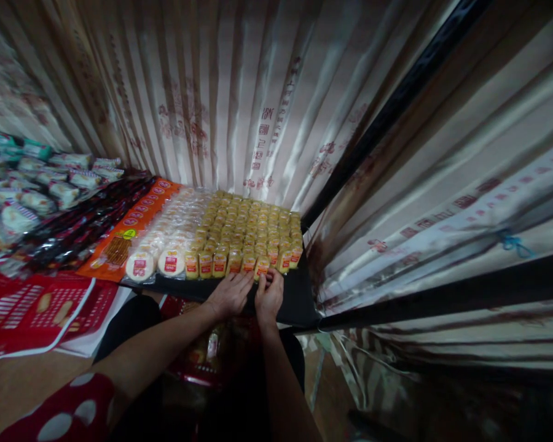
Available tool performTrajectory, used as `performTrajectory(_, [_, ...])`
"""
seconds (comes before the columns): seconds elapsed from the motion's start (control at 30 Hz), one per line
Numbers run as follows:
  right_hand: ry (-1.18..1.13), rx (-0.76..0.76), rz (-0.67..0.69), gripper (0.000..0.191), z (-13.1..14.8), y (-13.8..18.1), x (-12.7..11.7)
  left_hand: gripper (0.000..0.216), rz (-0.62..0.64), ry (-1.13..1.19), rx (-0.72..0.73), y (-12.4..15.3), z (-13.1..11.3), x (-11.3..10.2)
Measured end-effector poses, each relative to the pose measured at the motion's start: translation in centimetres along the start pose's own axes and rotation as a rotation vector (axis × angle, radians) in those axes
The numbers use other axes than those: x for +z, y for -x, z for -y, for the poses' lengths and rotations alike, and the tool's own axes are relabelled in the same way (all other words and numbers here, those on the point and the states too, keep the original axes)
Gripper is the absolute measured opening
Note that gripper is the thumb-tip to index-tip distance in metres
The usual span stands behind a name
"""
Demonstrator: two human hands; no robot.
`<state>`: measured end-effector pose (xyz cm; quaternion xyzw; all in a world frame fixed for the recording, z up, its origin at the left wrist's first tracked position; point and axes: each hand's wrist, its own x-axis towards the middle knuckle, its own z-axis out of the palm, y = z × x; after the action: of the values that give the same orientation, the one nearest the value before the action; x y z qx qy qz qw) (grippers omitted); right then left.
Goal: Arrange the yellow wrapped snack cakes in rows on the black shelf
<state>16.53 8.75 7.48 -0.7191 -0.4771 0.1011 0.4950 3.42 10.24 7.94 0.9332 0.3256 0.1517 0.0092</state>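
A black counter (299, 298) stood by a pleated curtain (239, 92). The left hand (233, 293) and right hand (268, 296) were at yellow snack packs (246, 224); I couldn't tell if either grip pinched.

Characters (261, 131) on curtain (233, 92) blurred; red labels (219, 264) on yellow packs (246, 224) unreadable.

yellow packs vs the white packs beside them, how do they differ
The front yellow packs look small and blocky; the front white packs are round, with larger faces. The yellow packs spread across a wider block than the white packs. Both show red front labels.
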Motion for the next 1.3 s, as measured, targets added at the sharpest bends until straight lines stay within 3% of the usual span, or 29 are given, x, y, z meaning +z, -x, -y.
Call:
performTrajectory(0.4, [0.022, -0.028, 0.033, 0.033, 0.3, 0.2, -0.3, 0.058, 0.034, -0.007, 0.037, 0.0, -0.3, -0.3])
performTrajectory(0.6, [-0.006, -0.078, -0.067, 0.041, -0.2, -0.1, -0.1, 0.060, 0.028, 0.005, 0.026, 0.1, -0.3, -0.2])
performTrajectory(0.83, [0.055, -0.082, 0.076, 0.043, -0.8, -0.7, 0.4, 0.058, 0.046, 0.006, 0.010, -0.1, -0.3, -0.2])
performTrajectory(1.13, [0.042, -0.176, -0.071, 0.040, 0.2, 0.3, -0.6, 0.057, 0.053, 0.032, -0.001, 0.1, -0.3, -0.6])
performTrajectory(1.3, [-0.043, -0.140, -0.099, 0.038, 1.4, 3.3, -2.4, 0.051, 0.036, 0.060, 0.059, 0.2, -0.2, -1.0])
